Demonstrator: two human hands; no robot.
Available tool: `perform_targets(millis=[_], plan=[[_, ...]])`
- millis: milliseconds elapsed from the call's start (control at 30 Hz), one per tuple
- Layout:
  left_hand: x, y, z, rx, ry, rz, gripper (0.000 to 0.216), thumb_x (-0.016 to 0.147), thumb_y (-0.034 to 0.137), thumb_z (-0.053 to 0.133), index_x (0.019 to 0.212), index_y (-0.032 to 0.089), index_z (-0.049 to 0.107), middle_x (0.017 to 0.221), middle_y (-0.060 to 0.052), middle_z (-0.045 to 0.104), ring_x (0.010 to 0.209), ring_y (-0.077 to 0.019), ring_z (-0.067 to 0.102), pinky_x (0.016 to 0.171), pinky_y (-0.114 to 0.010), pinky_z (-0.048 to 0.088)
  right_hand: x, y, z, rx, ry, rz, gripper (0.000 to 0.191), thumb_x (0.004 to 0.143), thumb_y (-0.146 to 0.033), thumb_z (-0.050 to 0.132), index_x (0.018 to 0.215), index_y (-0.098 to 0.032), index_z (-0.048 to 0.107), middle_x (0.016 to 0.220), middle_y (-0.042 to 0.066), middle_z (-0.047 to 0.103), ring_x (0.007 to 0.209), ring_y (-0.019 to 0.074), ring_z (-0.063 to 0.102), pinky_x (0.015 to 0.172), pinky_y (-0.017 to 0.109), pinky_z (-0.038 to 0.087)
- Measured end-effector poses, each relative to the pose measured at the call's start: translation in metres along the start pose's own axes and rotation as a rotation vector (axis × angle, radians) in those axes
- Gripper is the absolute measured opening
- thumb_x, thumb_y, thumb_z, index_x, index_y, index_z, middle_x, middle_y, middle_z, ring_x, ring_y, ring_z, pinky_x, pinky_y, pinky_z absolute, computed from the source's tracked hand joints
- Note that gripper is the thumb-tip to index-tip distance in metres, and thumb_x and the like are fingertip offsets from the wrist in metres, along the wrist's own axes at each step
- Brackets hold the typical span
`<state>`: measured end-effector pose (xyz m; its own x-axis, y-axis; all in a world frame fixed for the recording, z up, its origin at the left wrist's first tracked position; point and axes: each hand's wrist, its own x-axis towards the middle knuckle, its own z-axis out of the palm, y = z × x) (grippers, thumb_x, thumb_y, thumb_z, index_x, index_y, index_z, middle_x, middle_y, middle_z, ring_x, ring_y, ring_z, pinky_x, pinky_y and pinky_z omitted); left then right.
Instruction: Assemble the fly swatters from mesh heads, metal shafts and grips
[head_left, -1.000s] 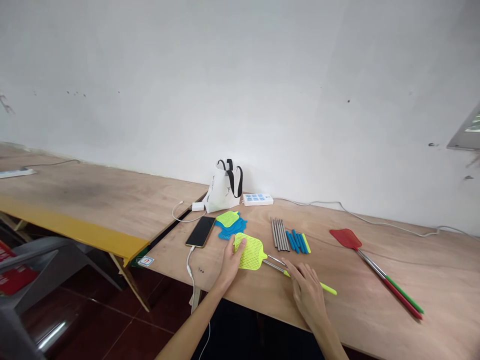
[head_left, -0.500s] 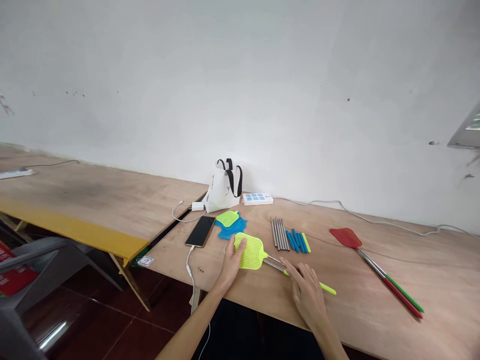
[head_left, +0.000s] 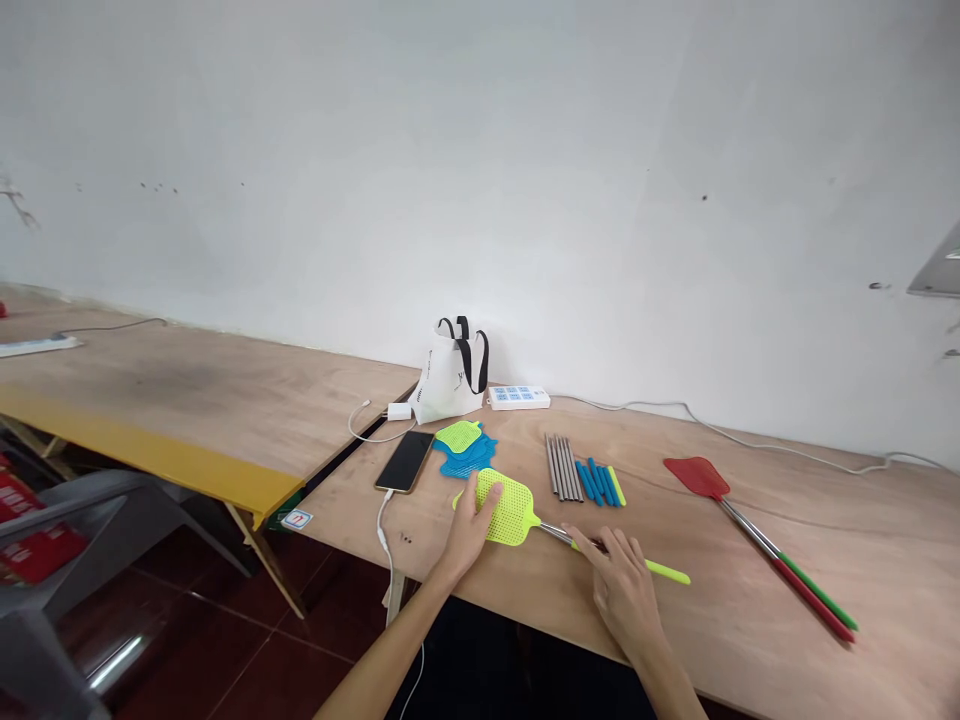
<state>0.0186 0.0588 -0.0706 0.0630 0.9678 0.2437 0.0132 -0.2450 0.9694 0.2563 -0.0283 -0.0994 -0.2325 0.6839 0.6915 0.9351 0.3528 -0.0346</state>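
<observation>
My left hand (head_left: 471, 525) is closed on the mesh head of a yellow-green fly swatter (head_left: 511, 508), thumb on top. A bit of the same yellow-green pokes out left of my fingers, as if another head lies beneath. My right hand (head_left: 621, 575) is closed around the metal rods where they meet the yellow-green handle (head_left: 669, 572), low over the table's front edge. Beyond my hands lie several grey metal tubes (head_left: 564, 470), several blue grip sleeves (head_left: 597, 482) and one yellow-green sleeve (head_left: 616, 486). Blue swatter heads (head_left: 469, 460) are piled under a yellow-green head (head_left: 458, 434).
To the right rest a red swatter head (head_left: 697, 476) with metal rods and red and green handles (head_left: 814, 595). A phone (head_left: 405, 462) on a white cable, a white bag (head_left: 448, 385) and a power strip (head_left: 519, 397) stand left and back. A gap separates the left table (head_left: 187, 390).
The yellow-green swatter's two rods have come closer together, and its handle end reaches slightly farther right. Part of a second yellow-green edge now shows left of my left hand.
</observation>
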Motion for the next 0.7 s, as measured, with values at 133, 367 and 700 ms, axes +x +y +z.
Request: perform_targets(millis=[133,367,700], plan=[[-0.0034,-0.0016,0.0026,0.036,0.002,0.0,0.043,0.088,0.054,0.066,0.114,0.021,0.061,0.099,-0.006,0.067,0.106,-0.0253,0.06,0.094,-0.032,0.048,-0.0001,0.0017,0.0006,-0.03,-0.009,-0.021,0.078,0.077,0.009,0.036,0.141,-0.032,0.055,0.092,0.004,0.057,0.084,0.0195,0.051,0.074,0.032,0.039],[-0.007,-0.0054,0.0017,0.065,-0.089,0.022,0.047,0.088,0.05,0.066,0.124,0.021,0.06,0.099,-0.007,0.069,0.103,-0.0262,0.062,0.097,-0.036,0.048,0.0001,0.0019,0.0007,-0.026,0.006,-0.032,0.076,0.078,0.006,0.037,0.14,-0.033,0.057,0.091,0.004,0.057,0.082,0.0189,0.051,0.074,0.032,0.04],[-0.0076,-0.0033,0.0015,0.11,-0.119,0.038,0.054,0.09,0.05,0.065,0.134,0.021,0.055,0.125,-0.012,0.065,0.125,-0.0291,0.055,0.11,-0.041,0.04,-0.0008,0.0011,0.0036,-0.035,0.043,-0.043,0.076,0.079,0.006,0.036,0.141,-0.034,0.056,0.092,0.004,0.058,0.084,0.0204,0.052,0.077,0.033,0.043]])
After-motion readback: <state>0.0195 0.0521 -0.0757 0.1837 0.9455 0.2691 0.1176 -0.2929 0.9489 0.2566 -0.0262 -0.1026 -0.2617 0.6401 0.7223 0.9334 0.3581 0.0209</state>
